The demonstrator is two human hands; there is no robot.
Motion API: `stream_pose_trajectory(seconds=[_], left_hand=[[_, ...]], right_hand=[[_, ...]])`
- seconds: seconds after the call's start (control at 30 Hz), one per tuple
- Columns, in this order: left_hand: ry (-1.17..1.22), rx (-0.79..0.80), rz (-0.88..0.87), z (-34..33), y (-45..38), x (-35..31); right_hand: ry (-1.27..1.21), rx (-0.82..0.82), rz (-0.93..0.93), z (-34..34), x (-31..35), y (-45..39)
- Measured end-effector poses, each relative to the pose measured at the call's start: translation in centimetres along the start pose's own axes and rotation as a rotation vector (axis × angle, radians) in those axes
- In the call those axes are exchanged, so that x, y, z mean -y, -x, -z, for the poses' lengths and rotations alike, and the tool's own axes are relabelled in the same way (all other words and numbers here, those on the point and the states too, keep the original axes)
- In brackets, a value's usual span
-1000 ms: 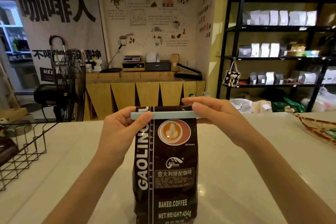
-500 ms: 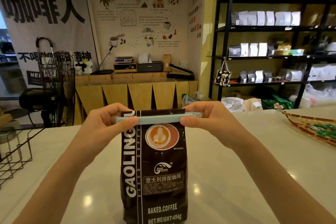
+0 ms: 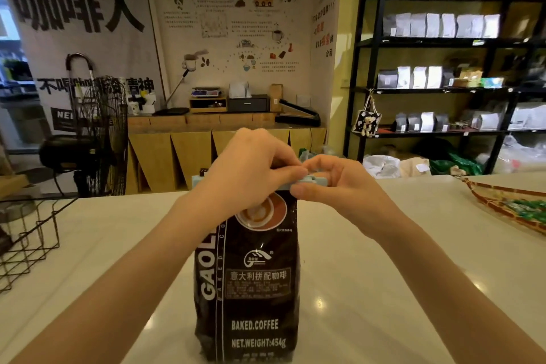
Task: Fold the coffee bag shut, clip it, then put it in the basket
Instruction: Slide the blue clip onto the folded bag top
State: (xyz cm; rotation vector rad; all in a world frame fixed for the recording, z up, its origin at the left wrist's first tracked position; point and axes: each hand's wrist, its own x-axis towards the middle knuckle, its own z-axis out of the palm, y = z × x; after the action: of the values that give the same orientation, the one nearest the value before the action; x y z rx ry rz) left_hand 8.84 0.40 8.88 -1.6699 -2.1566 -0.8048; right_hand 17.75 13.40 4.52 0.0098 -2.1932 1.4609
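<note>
A dark brown coffee bag stands upright on the white counter, close in front of me. A pale blue bar clip lies across its folded top. My left hand reaches over the top of the bag and pinches the clip near its right end, hiding most of the bar. My right hand grips the same right end from the other side, thumb under it. Only the clip's left tip and right end show. The black wire basket sits at the counter's left edge.
A woven tray with green packets lies at the counter's right edge. Beyond the counter stand a black fan, a wooden bench with equipment, and black shelves of bags.
My left hand has slid from the clip's left end across to its right end, meeting my right hand there. The bag stays upright in place.
</note>
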Motion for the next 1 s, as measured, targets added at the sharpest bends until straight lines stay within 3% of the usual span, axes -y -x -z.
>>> stream_pose_trajectory(seconds=[0.3, 0.5, 0.67, 0.87, 1.0], left_hand=[[0.006, -0.099, -0.170, -0.4, 1.0, 0.3], [0.019, -0.128, -0.176, -0.8, 1.4, 0.3], [0.068, -0.068, -0.129, -0.3, 0.9, 0.2], [0.119, -0.028, -0.126, 0.2, 0.9, 0.2], [0.127, 0.100, -0.110, 0.8, 0.6, 0.3]], right_hand=[[0.000, 0.088, -0.102, 0.8, 0.1, 1.3], [0.109, -0.017, -0.070, 0.4, 0.0, 1.7], [0.203, -0.125, 0.053, -0.1, 0.1, 1.8], [0.091, -0.151, 0.010, -0.1, 0.0, 1.8], [0.079, -0.179, 0.012, -0.1, -0.3, 1.7]])
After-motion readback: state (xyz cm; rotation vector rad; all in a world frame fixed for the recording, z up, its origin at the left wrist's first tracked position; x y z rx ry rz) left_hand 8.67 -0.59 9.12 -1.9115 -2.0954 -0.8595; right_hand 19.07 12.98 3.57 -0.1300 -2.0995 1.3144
